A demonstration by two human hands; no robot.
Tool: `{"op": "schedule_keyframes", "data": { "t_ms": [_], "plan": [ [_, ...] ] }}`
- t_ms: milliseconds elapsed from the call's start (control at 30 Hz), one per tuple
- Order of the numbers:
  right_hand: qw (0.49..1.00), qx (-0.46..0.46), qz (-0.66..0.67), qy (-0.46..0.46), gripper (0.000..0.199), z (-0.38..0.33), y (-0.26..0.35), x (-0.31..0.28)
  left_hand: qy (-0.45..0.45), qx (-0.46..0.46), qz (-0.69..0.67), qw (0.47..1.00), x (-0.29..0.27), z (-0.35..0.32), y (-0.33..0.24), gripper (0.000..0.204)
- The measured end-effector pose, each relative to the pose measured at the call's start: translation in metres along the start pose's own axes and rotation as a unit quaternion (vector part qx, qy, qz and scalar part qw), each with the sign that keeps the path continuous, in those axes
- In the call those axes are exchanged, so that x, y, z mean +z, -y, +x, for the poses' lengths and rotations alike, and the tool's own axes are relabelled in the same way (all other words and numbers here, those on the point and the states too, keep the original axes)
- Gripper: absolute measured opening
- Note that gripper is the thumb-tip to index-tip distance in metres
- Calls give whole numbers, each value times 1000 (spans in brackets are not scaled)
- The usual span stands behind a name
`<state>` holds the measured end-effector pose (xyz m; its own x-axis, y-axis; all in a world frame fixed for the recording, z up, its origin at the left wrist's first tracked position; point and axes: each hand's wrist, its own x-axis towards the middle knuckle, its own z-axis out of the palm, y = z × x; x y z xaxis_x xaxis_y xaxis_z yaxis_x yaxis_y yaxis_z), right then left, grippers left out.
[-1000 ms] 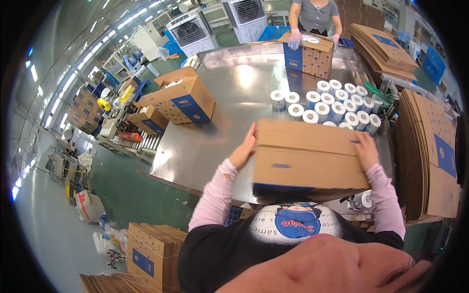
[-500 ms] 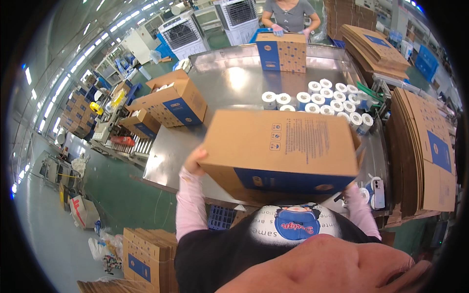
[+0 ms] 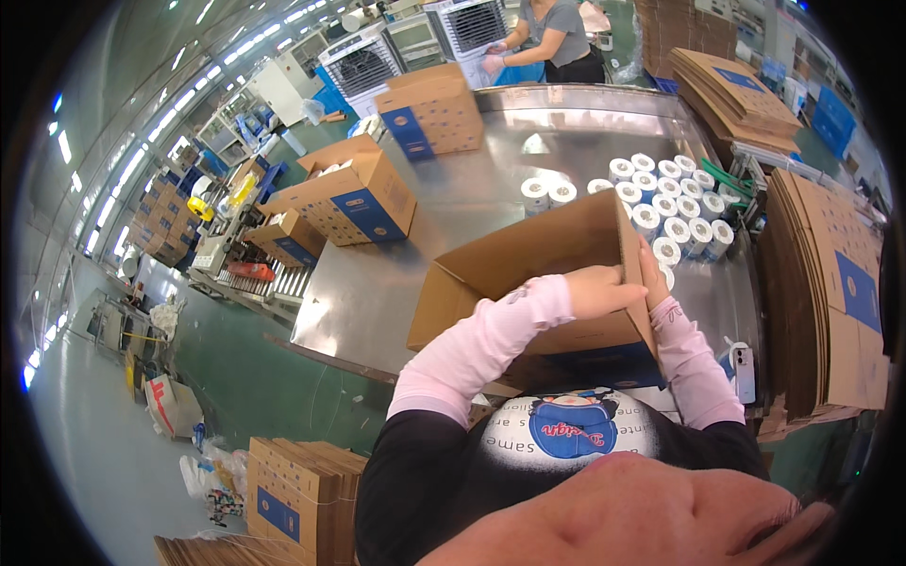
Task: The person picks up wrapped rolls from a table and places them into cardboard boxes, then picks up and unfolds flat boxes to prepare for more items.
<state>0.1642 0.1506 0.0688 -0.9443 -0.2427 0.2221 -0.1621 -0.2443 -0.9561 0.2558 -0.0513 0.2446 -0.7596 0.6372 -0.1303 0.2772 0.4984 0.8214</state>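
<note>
In front of me, at the table's near edge, stands a brown cardboard box [image 3: 538, 243] with a blue panel, its top open towards me. My left hand [image 3: 602, 291] reaches across the opening and grips the box's right end wall from inside, the wrist bent. On the outer side of that same wall is my right hand [image 3: 652, 272], its fingers pointing up along the cardboard. Part of the left fingers is hidden behind the wall's edge. White rolls [image 3: 666, 206] stand upright in a group just beyond the box, on the metal table [image 3: 368, 283].
Two open boxes, a large one [image 3: 363, 203] and a small one [image 3: 288, 241], stand left by the roller conveyor [image 3: 250, 288]. Another box [image 3: 434, 118] is at the table's far side, near a co-worker [image 3: 557, 42]. Flat cartons [image 3: 812, 283] are stacked right, beside a phone [image 3: 745, 375].
The box has turned from its closed side to its open top. My left hand has gone from its left corner to its right end wall. The co-worker's box has shifted left, out of their hands.
</note>
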Motion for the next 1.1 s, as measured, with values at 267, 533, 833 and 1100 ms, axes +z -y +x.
{"op": "schedule_keyframes", "data": {
  "t_ms": [267, 533, 833, 1100],
  "plan": [
    [980, 103, 133, -104, 48, -38, -52, 9, 130, -29, 116, 984, 84, 59, 61, 57],
    [792, 48, -607, -56, 81, -13, 45, 16, -39, 5, 327, 944, -19, 13, 29, 55],
    [898, -2, -440, -2, 69, -38, 43, -10, -356, -405, 32, 841, -116, -226, 404, 64],
    [946, 256, -149, -133, 55, -100, -126, -80, -447, -265, -339, 784, 77, -142, 444, 40]
  ]
}}
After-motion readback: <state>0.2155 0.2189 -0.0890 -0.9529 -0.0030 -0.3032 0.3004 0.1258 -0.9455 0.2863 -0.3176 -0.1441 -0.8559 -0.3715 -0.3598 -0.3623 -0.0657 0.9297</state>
